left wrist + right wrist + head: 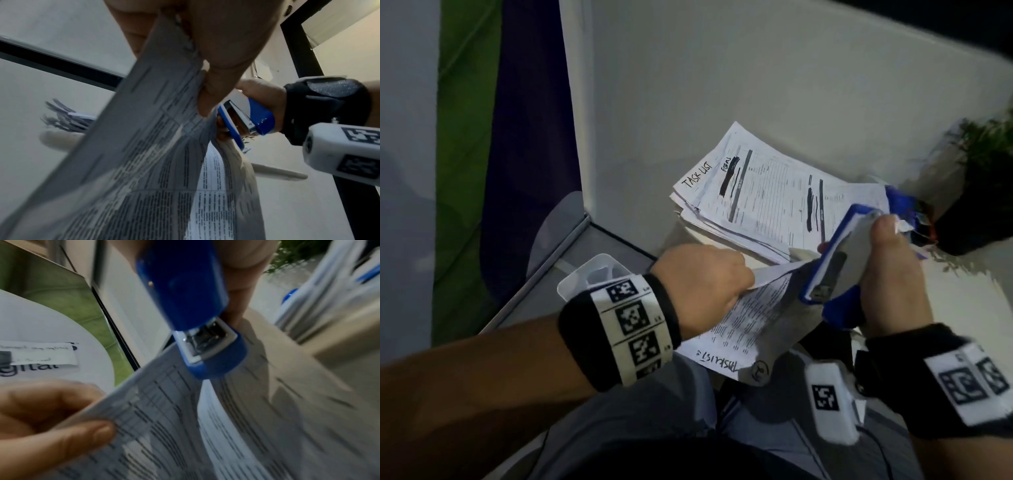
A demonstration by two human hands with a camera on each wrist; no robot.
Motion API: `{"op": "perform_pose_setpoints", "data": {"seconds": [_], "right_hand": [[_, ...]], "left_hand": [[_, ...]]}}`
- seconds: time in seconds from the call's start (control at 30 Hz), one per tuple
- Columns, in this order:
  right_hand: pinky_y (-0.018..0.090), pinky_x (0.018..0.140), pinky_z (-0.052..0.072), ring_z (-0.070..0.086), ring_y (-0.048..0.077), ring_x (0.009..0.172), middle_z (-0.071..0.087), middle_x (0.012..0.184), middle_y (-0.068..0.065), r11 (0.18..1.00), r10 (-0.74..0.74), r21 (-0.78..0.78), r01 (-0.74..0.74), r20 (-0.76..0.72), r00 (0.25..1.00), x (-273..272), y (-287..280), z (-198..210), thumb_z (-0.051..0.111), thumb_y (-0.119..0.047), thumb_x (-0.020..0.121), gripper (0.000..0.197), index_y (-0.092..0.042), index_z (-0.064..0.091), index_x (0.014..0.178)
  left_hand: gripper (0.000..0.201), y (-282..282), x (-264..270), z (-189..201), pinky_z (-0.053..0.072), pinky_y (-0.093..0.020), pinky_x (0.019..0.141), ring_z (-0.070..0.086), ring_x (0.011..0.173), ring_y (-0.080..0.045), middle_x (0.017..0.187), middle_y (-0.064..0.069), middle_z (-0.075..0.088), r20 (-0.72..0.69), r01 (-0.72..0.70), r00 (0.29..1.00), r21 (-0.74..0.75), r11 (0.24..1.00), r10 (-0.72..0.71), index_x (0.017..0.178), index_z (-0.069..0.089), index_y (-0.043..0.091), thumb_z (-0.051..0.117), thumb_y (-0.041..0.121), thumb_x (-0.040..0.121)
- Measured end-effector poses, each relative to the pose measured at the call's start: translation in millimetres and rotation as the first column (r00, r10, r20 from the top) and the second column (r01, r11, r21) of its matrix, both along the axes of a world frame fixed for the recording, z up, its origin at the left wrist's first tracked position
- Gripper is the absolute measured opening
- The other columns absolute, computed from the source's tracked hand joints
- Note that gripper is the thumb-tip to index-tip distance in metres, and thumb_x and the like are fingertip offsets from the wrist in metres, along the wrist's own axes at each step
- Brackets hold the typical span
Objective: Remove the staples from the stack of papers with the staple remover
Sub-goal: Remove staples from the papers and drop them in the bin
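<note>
Staple remover (pixel 835 260), blue-grey, sat lower right of frame, right hand (pixel 893 277) fingers wrapped round it, nose touching stapled sheets (pixel 743 325) pinched by left hand (pixel 702 284). Paper stack (pixel 756 198) at centre.

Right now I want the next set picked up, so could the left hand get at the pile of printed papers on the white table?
Probably not yet: the left hand grips the printed sheets that the blue and white staple remover works on. The pile of printed papers lies uncovered just beyond.
</note>
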State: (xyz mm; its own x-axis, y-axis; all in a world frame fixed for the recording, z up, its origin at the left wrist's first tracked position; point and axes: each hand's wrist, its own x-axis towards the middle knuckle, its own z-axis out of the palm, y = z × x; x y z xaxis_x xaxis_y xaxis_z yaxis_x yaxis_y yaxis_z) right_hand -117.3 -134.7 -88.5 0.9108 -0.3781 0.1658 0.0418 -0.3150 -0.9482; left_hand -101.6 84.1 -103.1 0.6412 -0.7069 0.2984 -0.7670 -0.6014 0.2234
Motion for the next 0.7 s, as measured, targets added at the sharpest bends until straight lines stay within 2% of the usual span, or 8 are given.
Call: {"op": "perform_pose_setpoints", "data": {"seconds": [0.1, 0.2, 0.23, 0.3, 0.37, 0.47, 0.57, 0.7], "right_hand": [[0.039, 0.101, 0.04, 0.056, 0.023, 0.113, 0.061, 0.125, 0.013, 0.999, -0.018, -0.051, 0.017, -0.017, 1.0, -11, -3, -8, 0.038, -0.059, 0.096, 0.047, -0.018, 0.056, 0.109], [0.032, 0.087, 0.038, 0.056, 0.002, 0.088, 0.059, 0.095, -0.009, 0.994, 0.003, -0.113, -0.004, -0.006, 1.0, -20, 2, -9, 0.033, -0.066, 0.08, 0.041, -0.031, 0.053, 0.089], [0.034, 0.086, 0.041, 0.056, -0.001, 0.085, 0.058, 0.092, -0.011, 0.994, 0.022, -0.108, -0.021, 0.006, 1.0, -21, 0, -13, 0.035, -0.069, 0.078, 0.041, -0.033, 0.052, 0.087], [0.041, 0.087, 0.05, 0.065, 0.015, 0.089, 0.068, 0.093, 0.0, 0.997, 0.068, -0.041, -0.068, 0.013, 0.998, -23, -5, -23, 0.046, -0.085, 0.071, 0.065, -0.025, 0.059, 0.093], [0.03, 0.074, 0.057, 0.069, 0.017, 0.08, 0.074, 0.086, 0.002, 0.996, 0.09, 0.004, -0.09, 0.028, 0.996, -25, -5, -27, 0.048, -0.095, 0.059, 0.085, -0.018, 0.061, 0.094], [0.021, 0.061, 0.055, 0.068, 0.011, 0.069, 0.074, 0.078, -0.003, 0.992, 0.09, 0.084, -0.093, 0.035, 0.995, -27, -3, -28, 0.053, -0.096, 0.048, 0.086, -0.022, 0.06, 0.091], [0.021, 0.062, 0.055, 0.069, 0.01, 0.07, 0.075, 0.079, -0.004, 0.99, 0.106, 0.086, -0.108, 0.034, 0.994, -27, -4, -28, 0.053, -0.097, 0.047, 0.084, -0.025, 0.06, 0.091], [0.023, 0.064, 0.057, 0.07, 0.01, 0.072, 0.075, 0.081, -0.002, 0.99, 0.111, 0.09, -0.112, 0.008, 0.994, -29, 0, -23, 0.054, -0.097, 0.044, 0.092, -0.021, 0.06, 0.095]], "left_hand": [[0.027, 2, 6, -10, 0.05, -0.031, 0.044, 0.06, 0.058, -0.021, 0.066, 0.001, 0.061, 0.049, 0.029, 0.999, -0.09, 0.996, -0.025, 0.073, 0.07, 0.015, 0.043, 0.019, 0.076], [0.022, 5, 9, -4, 0.052, -0.033, 0.049, 0.06, 0.062, -0.02, 0.071, 0.003, 0.064, 0.01, 0.083, 0.997, -0.077, 0.994, -0.082, 0.075, 0.071, 0.017, 0.05, 0.023, 0.076], [0.016, 5, 9, -5, 0.053, -0.031, 0.054, 0.061, 0.066, -0.019, 0.077, 0.004, 0.066, -0.005, 0.107, 0.994, -0.073, 0.992, -0.108, 0.077, 0.072, 0.019, 0.057, 0.024, 0.074], [0.016, 4, 7, -9, 0.053, -0.029, 0.066, 0.063, 0.082, -0.019, 0.095, 0.005, 0.068, -0.041, 0.131, 0.99, -0.047, 0.99, -0.133, 0.081, 0.073, 0.021, 0.068, 0.026, 0.068], [0.022, 1, 2, -12, 0.052, -0.035, 0.08, 0.059, 0.103, -0.02, 0.114, 0.004, 0.063, -0.091, 0.153, 0.985, 0.03, 0.988, -0.15, 0.09, 0.072, 0.019, 0.069, 0.03, 0.071], [0.033, -4, -6, -13, 0.038, -0.031, 0.097, 0.04, 0.125, -0.014, 0.138, 0.01, 0.045, -0.171, 0.157, 0.977, 0.198, 0.968, -0.124, 0.111, 0.064, 0.021, 0.059, 0.037, 0.082], [0.039, -7, -11, -14, 0.035, -0.03, 0.101, 0.031, 0.13, -0.012, 0.146, 0.012, 0.032, -0.179, 0.152, 0.978, 0.29, 0.945, -0.102, 0.121, 0.057, 0.023, 0.053, 0.039, 0.086], [0.035, -6, -14, -12, 0.041, -0.033, 0.096, 0.042, 0.12, -0.013, 0.137, 0.013, 0.041, -0.187, 0.116, 0.98, 0.232, 0.966, -0.073, 0.119, 0.055, 0.025, 0.054, 0.034, 0.086]]}}
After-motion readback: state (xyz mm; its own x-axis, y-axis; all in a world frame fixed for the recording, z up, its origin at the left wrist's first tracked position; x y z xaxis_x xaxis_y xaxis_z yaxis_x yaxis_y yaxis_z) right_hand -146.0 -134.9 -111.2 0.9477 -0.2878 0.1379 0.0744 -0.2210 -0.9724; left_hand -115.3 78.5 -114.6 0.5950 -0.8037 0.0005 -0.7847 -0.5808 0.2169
